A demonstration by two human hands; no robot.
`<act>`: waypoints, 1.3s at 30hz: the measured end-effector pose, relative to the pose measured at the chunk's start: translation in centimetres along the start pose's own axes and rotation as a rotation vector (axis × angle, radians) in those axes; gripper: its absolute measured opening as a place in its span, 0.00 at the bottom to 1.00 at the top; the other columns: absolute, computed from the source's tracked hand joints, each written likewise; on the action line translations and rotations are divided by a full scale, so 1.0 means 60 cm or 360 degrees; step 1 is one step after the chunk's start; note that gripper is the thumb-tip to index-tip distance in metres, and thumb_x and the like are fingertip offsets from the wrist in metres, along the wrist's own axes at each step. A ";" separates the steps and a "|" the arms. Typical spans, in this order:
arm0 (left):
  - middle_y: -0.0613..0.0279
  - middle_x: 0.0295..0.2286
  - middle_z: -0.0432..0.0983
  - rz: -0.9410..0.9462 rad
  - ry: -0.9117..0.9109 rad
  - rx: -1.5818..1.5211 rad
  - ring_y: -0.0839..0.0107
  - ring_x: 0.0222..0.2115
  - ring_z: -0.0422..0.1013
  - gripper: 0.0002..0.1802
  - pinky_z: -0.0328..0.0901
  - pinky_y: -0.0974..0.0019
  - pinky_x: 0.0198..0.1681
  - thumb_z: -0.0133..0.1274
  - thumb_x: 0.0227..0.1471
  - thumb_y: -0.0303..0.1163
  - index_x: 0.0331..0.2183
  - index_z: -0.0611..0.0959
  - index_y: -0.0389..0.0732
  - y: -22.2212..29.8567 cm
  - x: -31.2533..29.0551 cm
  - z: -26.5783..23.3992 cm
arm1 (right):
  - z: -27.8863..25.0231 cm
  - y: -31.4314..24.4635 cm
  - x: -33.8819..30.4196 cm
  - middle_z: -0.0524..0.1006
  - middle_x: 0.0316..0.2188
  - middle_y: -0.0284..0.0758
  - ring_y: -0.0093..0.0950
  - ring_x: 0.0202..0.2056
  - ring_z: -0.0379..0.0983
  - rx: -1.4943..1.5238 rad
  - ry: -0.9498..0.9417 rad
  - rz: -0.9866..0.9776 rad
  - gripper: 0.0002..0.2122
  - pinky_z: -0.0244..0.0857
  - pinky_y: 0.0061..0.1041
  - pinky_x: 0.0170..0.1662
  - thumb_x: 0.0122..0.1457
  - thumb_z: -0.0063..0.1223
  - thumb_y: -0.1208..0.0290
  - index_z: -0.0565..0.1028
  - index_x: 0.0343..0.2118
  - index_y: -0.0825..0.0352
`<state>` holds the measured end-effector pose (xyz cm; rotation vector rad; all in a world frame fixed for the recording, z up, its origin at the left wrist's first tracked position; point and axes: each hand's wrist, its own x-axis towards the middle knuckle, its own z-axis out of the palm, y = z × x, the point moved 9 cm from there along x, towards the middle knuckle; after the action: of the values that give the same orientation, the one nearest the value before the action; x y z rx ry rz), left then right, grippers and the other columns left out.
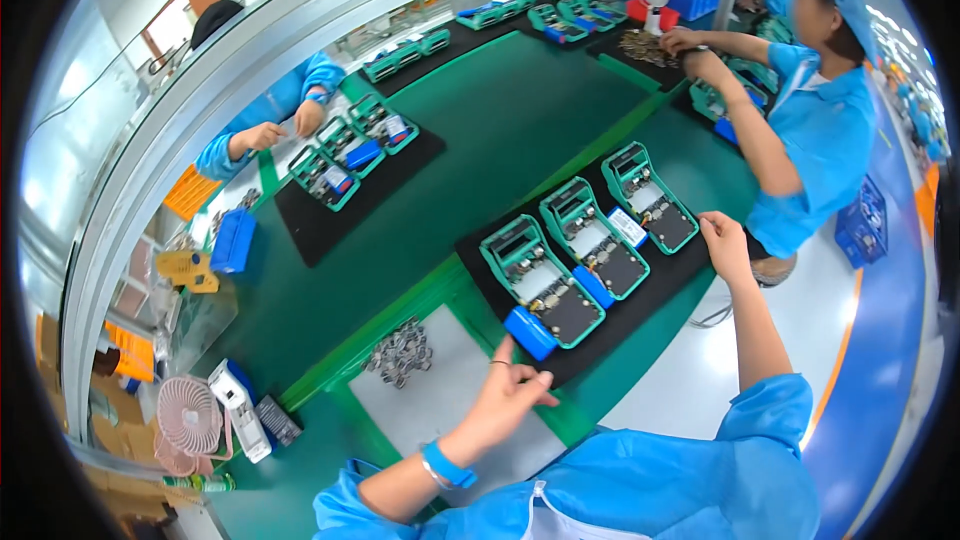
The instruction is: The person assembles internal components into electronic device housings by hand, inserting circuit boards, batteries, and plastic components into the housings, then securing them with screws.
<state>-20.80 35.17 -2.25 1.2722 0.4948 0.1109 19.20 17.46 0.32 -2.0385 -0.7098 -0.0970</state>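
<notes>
Three green device housings stand in a row on a black mat [480, 258]: a left housing [541, 280], a middle housing [595, 237] and a right housing [650, 198]. Circuit boards and metal parts show inside them. By the left housing's near end lies a blue battery pack [530, 333]. My left hand [505, 400] is beside it, index finger stretched toward the pack and thumb apart, holding nothing visible. My right hand [727, 248] is at the mat's right end, close to the right housing, its fingers curled; what they grip, if anything, is hidden.
A grey sheet [440, 410] with a pile of small metal parts [400, 351] lies left of the mat. Two co-workers handle similar housings across the green table [470, 130] and at the right. A pink fan [190, 415] and a blue bin [233, 240] stand at the left.
</notes>
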 end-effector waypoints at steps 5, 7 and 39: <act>0.44 0.51 0.64 0.0013 -0.0338 -0.0055 0.56 0.52 0.71 0.55 0.67 0.61 0.53 0.51 0.61 0.30 0.65 0.23 0.39 -0.024 0.087 0.126 | -0.041 -0.071 -0.080 0.73 0.53 0.45 0.42 0.55 0.67 -0.0446 0.0611 -0.0434 0.15 0.59 0.38 0.59 0.59 0.52 0.75 0.75 0.50 0.67; 0.44 0.54 0.62 0.0085 -0.0402 -0.0097 0.58 0.54 0.69 0.53 0.65 0.64 0.54 0.49 0.58 0.25 0.66 0.27 0.38 -0.039 0.122 0.140 | 0.009 -0.173 -0.137 0.74 0.51 0.43 0.43 0.54 0.67 -0.0196 0.0482 -0.0719 0.16 0.59 0.38 0.59 0.53 0.56 0.78 0.76 0.47 0.65; 0.38 0.48 0.73 0.0711 0.1993 0.1563 0.45 0.50 0.69 0.27 0.61 0.52 0.58 0.56 0.50 0.30 0.52 0.75 0.29 0.182 -0.086 -0.593 | 0.327 -0.411 -0.050 0.69 0.57 0.35 0.37 0.61 0.60 -0.0742 -0.0457 -0.0965 0.19 0.48 0.59 0.63 0.55 0.59 0.65 0.75 0.51 0.58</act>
<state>-38.08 68.23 2.17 2.1885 1.4295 1.2087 -0.20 41.55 7.22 -2.2202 -1.5956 -0.3500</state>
